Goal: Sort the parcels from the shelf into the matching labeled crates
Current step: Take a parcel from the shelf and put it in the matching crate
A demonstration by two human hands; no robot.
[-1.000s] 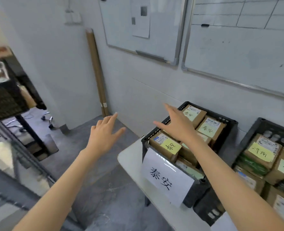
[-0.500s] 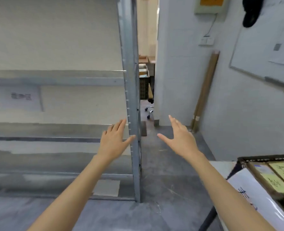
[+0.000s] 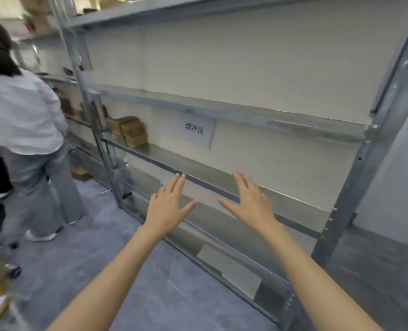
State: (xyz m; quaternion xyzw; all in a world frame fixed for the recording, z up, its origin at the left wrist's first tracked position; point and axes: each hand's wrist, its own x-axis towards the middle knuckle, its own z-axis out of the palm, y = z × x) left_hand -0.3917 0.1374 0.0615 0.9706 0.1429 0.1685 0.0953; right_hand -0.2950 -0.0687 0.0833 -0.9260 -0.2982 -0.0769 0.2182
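Head view. The camera has swung from the crates to the shelf (image 3: 222, 111). Both hands, a second ago raised near a crate, now reach toward the tier below the paper label (image 3: 197, 131). Left hand (image 3: 167, 206) and right hand (image 3: 250, 206): fingers straight, thumbs spread, holding nothing. This suggests one delivery is complete and a fresh pick is beginning. Parcels (image 3: 130, 131): brown cartons stacked left of the label, well apart from both hands. They lie flat, a corner toward the viewer. The long axis seems level along the tier, though blur prevents certainty.
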